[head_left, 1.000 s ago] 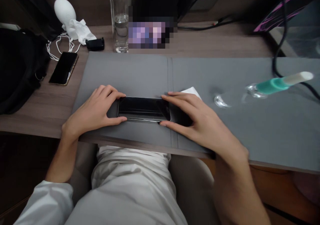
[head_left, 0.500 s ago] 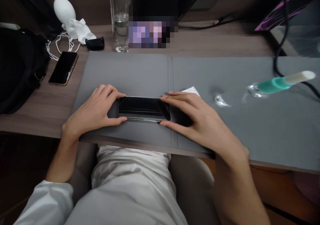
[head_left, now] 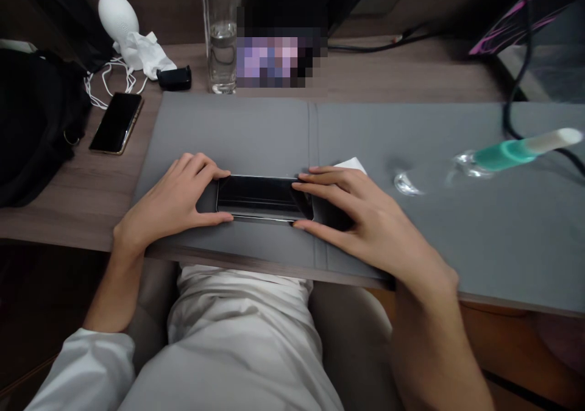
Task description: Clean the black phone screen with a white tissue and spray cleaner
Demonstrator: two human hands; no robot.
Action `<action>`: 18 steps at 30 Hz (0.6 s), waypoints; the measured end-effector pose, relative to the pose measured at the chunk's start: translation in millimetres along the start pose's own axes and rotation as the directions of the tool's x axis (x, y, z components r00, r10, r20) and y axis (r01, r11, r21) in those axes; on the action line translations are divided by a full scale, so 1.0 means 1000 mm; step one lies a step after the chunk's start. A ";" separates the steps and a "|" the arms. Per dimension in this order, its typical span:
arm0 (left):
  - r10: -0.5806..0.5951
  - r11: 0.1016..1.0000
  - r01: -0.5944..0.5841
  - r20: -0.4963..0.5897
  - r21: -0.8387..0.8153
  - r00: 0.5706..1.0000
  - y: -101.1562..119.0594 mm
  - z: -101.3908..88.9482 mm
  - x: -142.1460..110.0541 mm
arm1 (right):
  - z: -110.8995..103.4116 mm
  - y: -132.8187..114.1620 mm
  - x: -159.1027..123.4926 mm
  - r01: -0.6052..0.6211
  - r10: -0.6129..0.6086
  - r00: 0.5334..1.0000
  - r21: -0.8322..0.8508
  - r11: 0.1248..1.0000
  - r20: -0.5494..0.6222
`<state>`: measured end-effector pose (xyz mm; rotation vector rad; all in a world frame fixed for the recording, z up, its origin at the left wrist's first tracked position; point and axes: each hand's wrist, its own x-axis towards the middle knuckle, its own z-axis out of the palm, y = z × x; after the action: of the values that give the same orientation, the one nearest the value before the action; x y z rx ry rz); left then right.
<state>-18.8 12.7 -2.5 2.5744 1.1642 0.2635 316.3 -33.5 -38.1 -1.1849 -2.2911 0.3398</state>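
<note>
A black smartphone (head_left: 260,198) lies lengthwise on the grey desk mat (head_left: 228,131), its dark glossy screen facing up. My left hand (head_left: 169,195) grips its left end, thumb on the near long edge and index finger on the far one. Around the right end my right hand (head_left: 370,216) holds the same phone, the thumb at the near edge, one fingertip over the top of the screen by the far edge. Partly hidden behind my right fingers is a small white piece (head_left: 351,164), perhaps paper.
A clear bottle with a teal and white part (head_left: 507,155) lies on the mat at right. Behind stand a glass water bottle (head_left: 223,58) and a white rounded device (head_left: 117,18). Left are another phone (head_left: 117,123) and a black bag (head_left: 36,131). A black cable (head_left: 516,88) crosses the right.
My right index finger has shifted slightly on the phone's far edge. Both hands otherwise keep their hold, and the whole view has moved a touch.
</note>
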 end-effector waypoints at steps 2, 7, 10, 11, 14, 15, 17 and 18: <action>0.001 1.000 -0.001 -0.002 0.005 1.000 0.000 0.000 0.000 | 0.000 0.001 -0.001 0.001 -0.001 1.000 -0.001 1.000 0.004; 0.010 1.000 -0.010 -0.008 0.011 1.000 0.000 0.001 0.000 | 0.000 0.001 -0.001 0.007 -0.007 1.000 -0.001 1.000 0.008; 0.009 1.000 -0.009 -0.008 0.008 1.000 -0.001 0.001 0.001 | -0.001 0.000 0.000 0.015 -0.015 1.000 -0.007 1.000 0.013; 0.007 1.000 -0.007 -0.006 0.008 1.000 -0.001 0.001 0.001 | -0.001 0.000 0.000 0.018 -0.018 1.000 -0.006 1.000 0.012; 0.004 1.000 -0.004 -0.007 0.015 1.000 -0.001 0.002 0.002 | -0.001 -0.001 0.001 0.027 -0.027 1.000 0.002 1.000 0.009; 0.006 1.000 -0.005 -0.009 0.018 1.000 -0.001 0.002 0.002 | -0.001 0.000 0.001 0.029 -0.029 1.000 0.005 1.000 0.008; 0.008 1.000 -0.008 -0.016 0.021 1.000 0.000 0.003 0.002 | -0.001 0.000 0.001 0.034 -0.034 0.999 0.006 0.999 0.013; 0.009 1.000 -0.009 -0.019 0.020 1.000 0.000 0.003 0.002 | -0.001 0.000 0.002 0.036 -0.036 0.999 0.005 0.999 0.014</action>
<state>-16.9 13.4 -5.1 2.6006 1.1679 0.2804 316.0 -32.2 -37.2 -1.1415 -2.3195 0.3408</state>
